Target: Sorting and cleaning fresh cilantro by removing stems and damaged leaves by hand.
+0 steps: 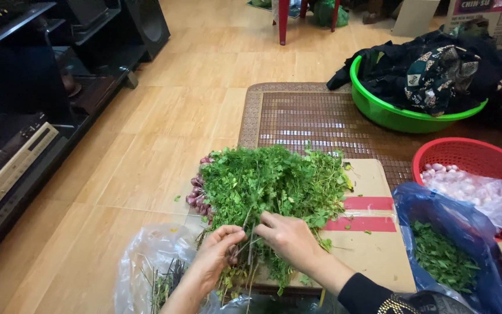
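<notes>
Wooden floor (pixel 146 145) fills most of the picture, with a brown woven mat (pixel 315 119) in the upper middle and a flat piece of cardboard (pixel 379 244) lying below it. A big heap of green leafy herbs (pixel 274 180) sits on the cardboard, in the middle of the frame. Small purple bulbs (pixel 197 195) peek out at the left edge of the heap.

The person's left hand (pixel 216 256) and right hand (pixel 289 235) meet at the near side of the heap, low in the middle. Both are at the thin stems (pixel 250 241). The left fingers (pixel 230 234) are curled in and pinch a few stems. The right fingers (pixel 265 224) are bent and pressed close together, gripping stems just beside the left ones.

To do this well, the person should probably hold only a few stems at a time, keep the pinch near the roots, and pull gently so the soft leaves do not tear.

A clear plastic bag (pixel 152 261) with stalk bits lies at the lower left. A blue bag (pixel 454 250) with picked green leaves is at the lower right. Above it is a red basket (pixel 466 154) holding a bag of pale bulbs (pixel 472 189). A green tub (pixel 396 116) full of dark clothes sits at the upper right.
</notes>
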